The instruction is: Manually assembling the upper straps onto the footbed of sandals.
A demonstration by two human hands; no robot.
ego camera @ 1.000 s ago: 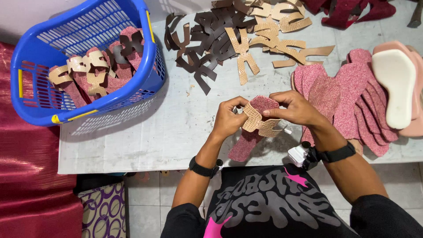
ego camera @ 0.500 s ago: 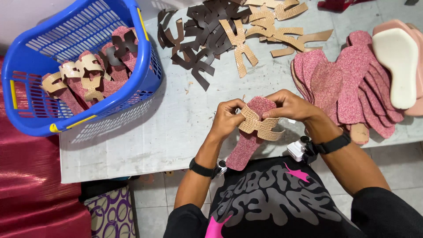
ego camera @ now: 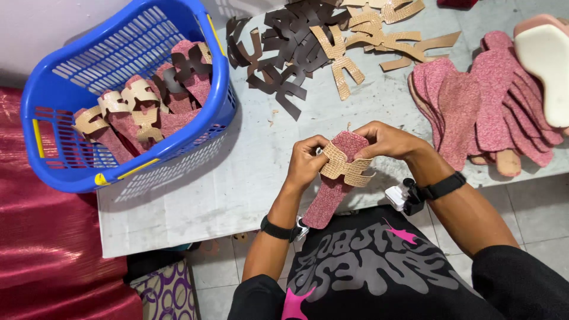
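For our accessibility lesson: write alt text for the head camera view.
Two hands, left hand and right hand, hold a pink insole wrapped by a tan strap piece above a grey table; a blue basket sits left.

A blue basket (ego camera: pixel 41 112), dark strap cutouts (ego camera: pixel 284 53) and stacked pink insoles (ego camera: pixel 474 101) lie about.

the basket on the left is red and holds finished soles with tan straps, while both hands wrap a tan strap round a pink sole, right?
Not quite: the basket is blue, not red, as the head view shows. The rest holds: it sits on the left with strapped soles inside, and the left hand and right hand hold a tan strap round a pink sole.
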